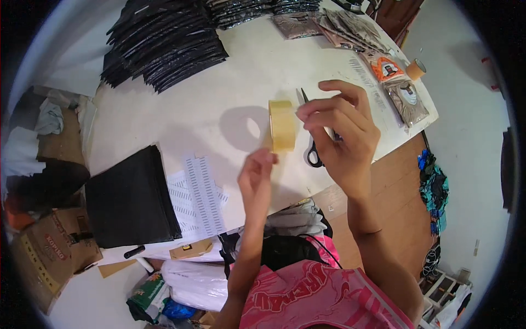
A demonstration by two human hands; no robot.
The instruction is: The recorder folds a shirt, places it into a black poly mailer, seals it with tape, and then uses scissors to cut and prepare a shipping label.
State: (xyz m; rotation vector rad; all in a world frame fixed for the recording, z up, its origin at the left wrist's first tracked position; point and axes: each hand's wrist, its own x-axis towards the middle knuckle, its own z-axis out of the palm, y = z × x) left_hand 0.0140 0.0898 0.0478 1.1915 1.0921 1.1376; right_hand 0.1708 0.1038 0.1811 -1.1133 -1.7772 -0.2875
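Note:
A roll of yellowish clear packing tape (282, 126) stands on its edge near the middle of the white table, its ring-shaped shadow falling to the left. My left hand (256, 178) is closed, its fingertips at the roll's lower end; what they pinch, if anything, cannot be made out. Just right of the roll, my right hand (345, 123) is raised with fingers bent toward the thumb and one finger lifted. Whatever its fingertips hold is too small to tell. Black-handled scissors (314, 158) lie partly hidden behind my right hand.
A stack of black bags (129, 197) lies at left, beside printed label sheets (204, 192). Piles of black packages (170, 44) fill the far left. Clear-wrapped brown garments (405, 101) and a tape roll (416, 69) sit along the right edge of the table (181, 115).

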